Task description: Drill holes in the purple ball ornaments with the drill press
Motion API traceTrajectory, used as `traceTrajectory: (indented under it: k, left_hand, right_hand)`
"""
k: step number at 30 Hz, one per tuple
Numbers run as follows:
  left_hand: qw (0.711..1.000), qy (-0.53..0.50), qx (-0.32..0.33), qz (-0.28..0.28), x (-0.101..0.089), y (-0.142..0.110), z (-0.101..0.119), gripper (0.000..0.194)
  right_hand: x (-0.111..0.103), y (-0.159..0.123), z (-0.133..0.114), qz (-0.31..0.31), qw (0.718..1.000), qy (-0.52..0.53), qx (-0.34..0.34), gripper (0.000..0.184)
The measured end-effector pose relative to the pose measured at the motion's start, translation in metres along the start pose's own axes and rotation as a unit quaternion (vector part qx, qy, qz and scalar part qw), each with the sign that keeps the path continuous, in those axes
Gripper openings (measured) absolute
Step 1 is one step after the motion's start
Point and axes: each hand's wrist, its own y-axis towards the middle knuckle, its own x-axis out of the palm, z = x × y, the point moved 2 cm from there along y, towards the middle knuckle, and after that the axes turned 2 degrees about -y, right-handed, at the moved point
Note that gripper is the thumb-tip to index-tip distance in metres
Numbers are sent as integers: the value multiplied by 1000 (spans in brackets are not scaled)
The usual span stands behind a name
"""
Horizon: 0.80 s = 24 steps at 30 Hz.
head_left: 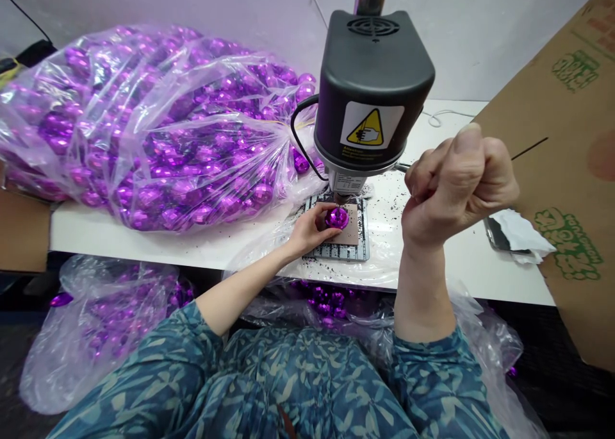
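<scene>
Just below the drill, the left hand has its thumb and fingers closed to the width of one purple ball. It holds the ball by its left side over a brown pad on the metal plate, probably so the top stays bare and the ball cannot roll. To the right of the drill, the right hand is shut in a tight fist around what looks like the lever (the palm side is hidden), raised well above the table, likely for leverage. A thin dark rod pokes out beyond it; whether it belongs to the lever, I cannot tell.

The big bag of balls crowds the drill's left, its gathered neck near the black cable, where plastic could snag. Right of the drill, past the fist, a tall box limits elbow room, with a phone-like thing under paper beside it. Dark crumbs litter the table around the drill
</scene>
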Motion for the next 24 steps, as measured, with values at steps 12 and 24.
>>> traceTrajectory:
  k: [12,24]
  left_hand:
    - [1000,16,17,0,0,-1,-2,56]
    - [1000,-3,17,-2,1,-2,-7,57]
  right_hand:
    - [-12,-20,11,-14,995,52,-89,49]
    - [-22,-40,25,4,983,47,-179,47]
